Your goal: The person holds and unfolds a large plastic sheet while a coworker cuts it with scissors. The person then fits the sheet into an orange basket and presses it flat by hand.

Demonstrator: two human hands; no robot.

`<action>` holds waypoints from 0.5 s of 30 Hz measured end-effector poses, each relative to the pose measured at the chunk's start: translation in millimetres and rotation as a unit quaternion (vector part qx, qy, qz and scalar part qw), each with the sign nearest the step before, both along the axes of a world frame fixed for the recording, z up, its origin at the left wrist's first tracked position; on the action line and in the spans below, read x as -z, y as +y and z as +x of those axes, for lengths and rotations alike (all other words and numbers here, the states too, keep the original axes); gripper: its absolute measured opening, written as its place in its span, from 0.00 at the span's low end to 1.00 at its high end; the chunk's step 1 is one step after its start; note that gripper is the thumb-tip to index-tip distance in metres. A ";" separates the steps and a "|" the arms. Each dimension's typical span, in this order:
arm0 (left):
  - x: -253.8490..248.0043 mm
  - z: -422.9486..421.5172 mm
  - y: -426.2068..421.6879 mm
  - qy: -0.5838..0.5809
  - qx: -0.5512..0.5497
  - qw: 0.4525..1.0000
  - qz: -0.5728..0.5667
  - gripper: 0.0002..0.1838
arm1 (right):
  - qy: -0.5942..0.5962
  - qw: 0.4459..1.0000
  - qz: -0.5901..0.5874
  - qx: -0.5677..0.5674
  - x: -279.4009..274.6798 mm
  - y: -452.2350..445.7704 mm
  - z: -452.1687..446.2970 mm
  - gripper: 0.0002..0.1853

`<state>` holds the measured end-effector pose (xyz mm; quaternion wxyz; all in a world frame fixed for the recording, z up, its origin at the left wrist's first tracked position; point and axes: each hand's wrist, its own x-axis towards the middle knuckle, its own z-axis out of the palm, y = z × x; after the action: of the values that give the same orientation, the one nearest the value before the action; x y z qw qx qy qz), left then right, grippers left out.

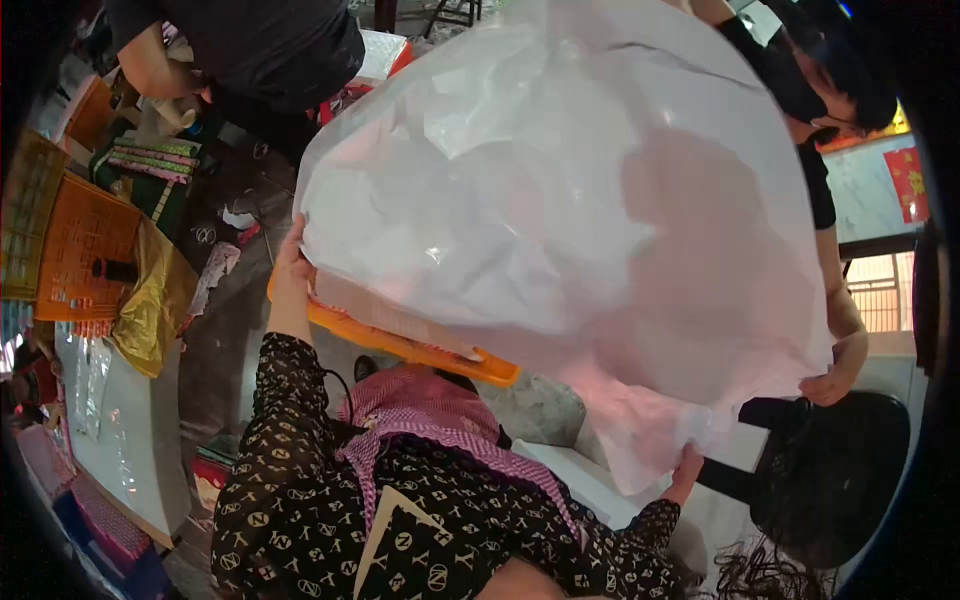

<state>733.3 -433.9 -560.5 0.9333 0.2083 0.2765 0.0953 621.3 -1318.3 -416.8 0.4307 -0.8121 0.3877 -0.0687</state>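
A large, wrinkled, translucent white plastic sheet (480, 220) is spread out in front of me and fills the middle of the view. My left hand (294, 258) grips its left edge, with some fingers hidden by the sheet. Down at the lower right corner, my right hand (686, 470) pinches the sheet's hanging edge. An orange plastic crate (420, 352) shows partly from beneath the sheet, close to my left forearm. The co-worker's hand (838, 378) holds the right edge of the same sheet.
A black-seated stool (840, 480) stands at the lower right. Stacked orange crates (85, 245) and gold foil (155, 300) are at the left, above a white-topped table (125, 440). Another person (250, 50) in dark clothes stands at the upper left. Scraps litter the floor.
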 end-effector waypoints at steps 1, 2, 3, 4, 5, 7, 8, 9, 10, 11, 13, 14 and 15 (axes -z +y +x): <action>-2.3 -9.6 5.6 0.066 0.039 0.997 0.000 0.25 | 0.036 0.998 -0.026 0.053 -2.6 5.7 -2.4 0.18; -1.6 -20.9 8.5 0.069 0.045 0.997 0.002 0.25 | 0.032 0.996 -0.023 0.085 -6.5 11.9 -8.7 0.17; 10.2 -33.5 12.0 0.069 0.049 0.996 -0.005 0.25 | 0.028 0.992 -0.020 0.118 -9.6 11.8 -16.3 0.17; 15.1 -47.8 14.7 0.068 0.053 0.996 -0.013 0.25 | 0.140 0.918 -0.372 0.024 2.3 -31.6 -23.7 0.13; 0.1 -64.1 4.9 0.072 0.041 0.996 0.016 0.25 | 0.234 0.705 -0.665 -0.075 18.3 -67.8 -33.2 0.10; -22.5 -99.1 -13.0 0.076 0.024 0.996 0.046 0.25 | -0.062 0.861 -0.486 0.137 -56.2 10.5 -12.6 0.15; -26.7 -114.1 -16.9 0.080 0.020 0.995 0.048 0.25 | -0.146 0.841 -0.509 0.110 -78.3 21.0 -7.5 0.16; -21.0 -126.1 -15.6 0.079 0.032 0.995 0.049 0.25 | -0.275 0.881 -0.378 0.078 -120.7 56.3 11.1 0.18; -7.8 -137.7 -11.1 0.102 0.019 0.995 0.001 0.24 | -0.309 0.865 -0.395 -0.016 -170.9 112.7 26.7 0.20; 6.2 -148.9 -5.2 0.127 0.005 0.991 -0.047 0.23 | -0.375 0.879 -0.286 -0.068 -200.3 140.9 45.2 0.19; 34.0 -162.4 8.7 0.133 -0.003 0.990 -0.053 0.22 | -0.418 0.862 -0.250 -0.142 -245.4 211.3 76.2 0.21; 40.2 -166.7 12.4 0.137 -0.022 0.988 -0.060 0.22 | -0.394 0.876 -0.237 -0.147 -255.6 233.2 93.4 0.22; 38.5 -171.3 15.6 0.140 -0.012 0.988 -0.059 0.22 | -0.368 0.889 -0.226 -0.151 -265.9 255.1 110.5 0.22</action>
<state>562.0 -418.3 -599.0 0.8950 0.1608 0.4117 0.0598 731.9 -1063.1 -151.0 0.3530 -0.8526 0.0478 -0.3823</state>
